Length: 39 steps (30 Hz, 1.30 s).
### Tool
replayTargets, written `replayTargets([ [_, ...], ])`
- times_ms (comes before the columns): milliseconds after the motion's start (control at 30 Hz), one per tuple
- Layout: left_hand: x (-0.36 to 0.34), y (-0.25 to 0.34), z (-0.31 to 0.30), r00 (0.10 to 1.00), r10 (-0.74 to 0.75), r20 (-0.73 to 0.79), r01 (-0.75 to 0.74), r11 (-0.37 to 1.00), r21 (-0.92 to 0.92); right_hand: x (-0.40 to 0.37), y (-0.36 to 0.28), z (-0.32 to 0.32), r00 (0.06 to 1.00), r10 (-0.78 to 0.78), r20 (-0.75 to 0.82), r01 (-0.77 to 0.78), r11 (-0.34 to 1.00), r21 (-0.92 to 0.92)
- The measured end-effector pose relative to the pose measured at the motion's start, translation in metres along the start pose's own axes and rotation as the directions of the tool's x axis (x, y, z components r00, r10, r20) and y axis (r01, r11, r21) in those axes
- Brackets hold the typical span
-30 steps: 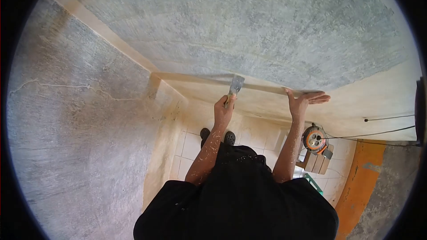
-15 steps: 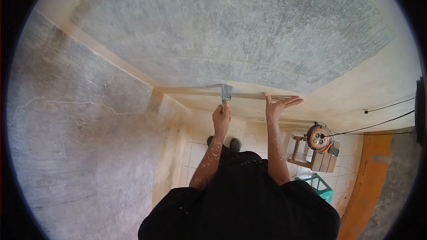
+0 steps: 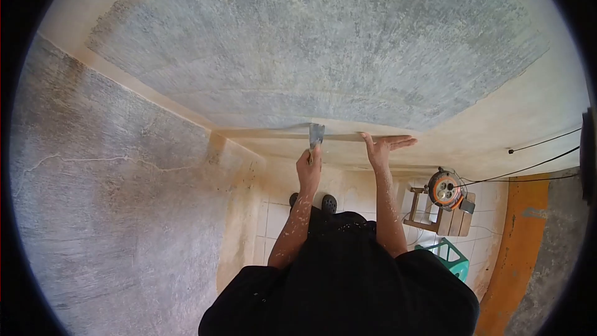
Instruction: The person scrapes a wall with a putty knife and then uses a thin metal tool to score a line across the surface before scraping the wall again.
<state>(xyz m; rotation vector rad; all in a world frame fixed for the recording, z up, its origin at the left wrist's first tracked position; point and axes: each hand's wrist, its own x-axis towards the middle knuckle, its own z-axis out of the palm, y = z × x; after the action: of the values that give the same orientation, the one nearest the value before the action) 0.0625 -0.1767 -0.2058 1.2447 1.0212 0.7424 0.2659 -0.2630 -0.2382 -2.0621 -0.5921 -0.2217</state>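
Currently left hand (image 3: 308, 167) grips scraper (image 3: 316, 132), blade upward near grey patch's (image 3: 323, 50) lower edge; right hand (image 3: 379, 150) open alongside, empty.

It looks like the corner of a room under renovation: walls (image 3: 323, 43) part cream, part bare grey, a tiled floor (image 3: 273, 219), a cable reel (image 3: 445, 190) on a wooden stool (image 3: 457, 221), a green plastic stool (image 3: 459, 266).

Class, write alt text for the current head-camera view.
A left hand holds a scraper at a gray and cream wall, the open right hand beside it. Pale flecks dot both forearms; at right, a cable reel and green stool.
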Motion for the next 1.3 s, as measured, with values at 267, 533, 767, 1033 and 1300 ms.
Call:
replayTargets([
  [267,0.013,-0.018,0.002,0.971,0.238,-0.033,-0.232,0.962,0.142,0.001,0.004,-0.003,0.998,-0.067,-0.002,0.067,0.998,0.004],
  [533,0.007,-0.035,-0.001,0.975,0.220,-0.031,-0.216,0.972,0.097,0.009,-0.002,-0.006,0.997,-0.079,0.004,0.079,0.997,-0.010],
  [767,-0.003,-0.026,-0.004,0.989,0.139,-0.047,-0.135,0.988,0.076,0.004,-0.002,-0.009,0.999,-0.038,0.011,0.037,0.999,0.019],
  [1033,-0.002,-0.030,-0.008,0.995,0.097,-0.034,-0.092,0.986,0.136,0.005,0.003,-0.005,0.993,-0.112,-0.022,0.112,0.993,0.029],
  [1300,-0.004,-0.017,-0.013,1.000,-0.005,-0.014,0.007,0.992,0.129,-0.025,-0.043,-0.013,0.906,-0.264,-0.329,0.272,0.962,-0.024],
])
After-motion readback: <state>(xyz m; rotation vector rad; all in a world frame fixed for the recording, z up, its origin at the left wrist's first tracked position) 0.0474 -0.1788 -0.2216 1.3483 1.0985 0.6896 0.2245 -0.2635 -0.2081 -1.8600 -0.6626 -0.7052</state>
